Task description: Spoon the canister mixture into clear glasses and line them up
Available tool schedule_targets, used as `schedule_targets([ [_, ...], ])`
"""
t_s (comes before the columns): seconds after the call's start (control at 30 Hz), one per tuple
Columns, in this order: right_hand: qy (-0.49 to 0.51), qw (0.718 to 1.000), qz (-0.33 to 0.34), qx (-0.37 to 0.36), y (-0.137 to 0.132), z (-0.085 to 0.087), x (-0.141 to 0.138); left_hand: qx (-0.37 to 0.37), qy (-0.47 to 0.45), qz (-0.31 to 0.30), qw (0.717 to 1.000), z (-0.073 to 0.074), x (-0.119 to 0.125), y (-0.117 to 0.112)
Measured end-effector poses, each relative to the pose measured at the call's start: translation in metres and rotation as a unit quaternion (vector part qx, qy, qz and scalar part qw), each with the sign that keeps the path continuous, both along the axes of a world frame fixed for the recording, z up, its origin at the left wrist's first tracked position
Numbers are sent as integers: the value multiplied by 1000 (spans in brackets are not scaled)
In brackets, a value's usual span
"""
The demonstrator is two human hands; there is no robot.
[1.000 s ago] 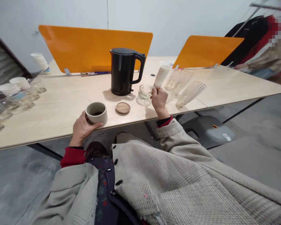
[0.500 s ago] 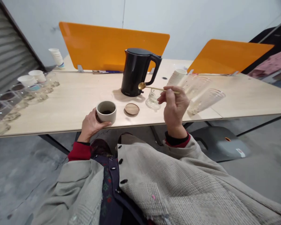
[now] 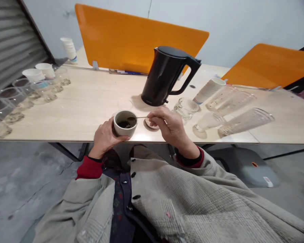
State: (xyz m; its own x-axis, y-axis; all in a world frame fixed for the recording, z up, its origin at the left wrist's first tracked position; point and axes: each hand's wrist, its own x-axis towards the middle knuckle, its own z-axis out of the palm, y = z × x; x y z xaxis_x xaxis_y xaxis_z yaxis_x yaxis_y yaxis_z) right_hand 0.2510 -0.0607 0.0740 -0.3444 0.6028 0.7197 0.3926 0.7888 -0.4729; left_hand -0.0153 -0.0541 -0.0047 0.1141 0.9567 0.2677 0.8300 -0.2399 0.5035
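Firmly, the fragile ceramic cup (image 3: 122, 132) is clasped round its body by the left hand (image 3: 103, 138) at the table edge (image 3: 53, 140), while the slim, slippery spoon (image 3: 142, 117) is pinched by the right hand (image 3: 171, 130).

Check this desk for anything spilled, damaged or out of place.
Nothing stands out. The dark contents sit inside the cup in the left hand, and no spill shows on the desk. The ribbed glasses at right look tilted, probably just the wide lens.
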Motion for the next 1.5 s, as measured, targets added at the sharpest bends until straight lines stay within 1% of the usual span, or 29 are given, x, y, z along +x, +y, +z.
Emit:
schedule_targets([
  [0.1,-63,998,24,21,9,1,-6,-5,8,4,1000,0,1,-1],
  [0.3,-138,988,67,-36,25,-3,-17,-2,17,4,1000,0,1,0],
  [0.37,-154,984,77,-54,28,1,-19,0,21,6,1000,-1,1,0],
  [0.5,-157,978,106,-89,28,15,-21,-1,34,8,999,-2,2,0],
  [0.6,-124,971,126,-159,25,21,-24,1,39,6,999,-1,2,-1],
  [0.67,-75,965,121,-219,25,19,-27,3,35,4,999,-1,2,-1],
  [0.77,50,950,87,-295,27,10,-30,8,26,-2,1000,-2,1,-1],
  [0.83,145,931,60,-331,30,4,-30,12,22,-6,1000,-2,1,0],
  [0.9,217,910,39,-352,33,0,-29,15,22,-7,1000,-3,0,0],
  [1.0,277,891,17,-359,36,-3,-25,8,23,-1,1000,-2,0,0],
  [1.17,318,882,4,-349,39,-6,-20,-9,29,10,999,2,2,-2],
  [1.37,309,890,-6,-335,44,-16,-19,-12,23,8,1000,3,3,-1],
  [1.5,295,907,-21,-301,49,-18,-16,-14,23,8,1000,3,2,-1],
])
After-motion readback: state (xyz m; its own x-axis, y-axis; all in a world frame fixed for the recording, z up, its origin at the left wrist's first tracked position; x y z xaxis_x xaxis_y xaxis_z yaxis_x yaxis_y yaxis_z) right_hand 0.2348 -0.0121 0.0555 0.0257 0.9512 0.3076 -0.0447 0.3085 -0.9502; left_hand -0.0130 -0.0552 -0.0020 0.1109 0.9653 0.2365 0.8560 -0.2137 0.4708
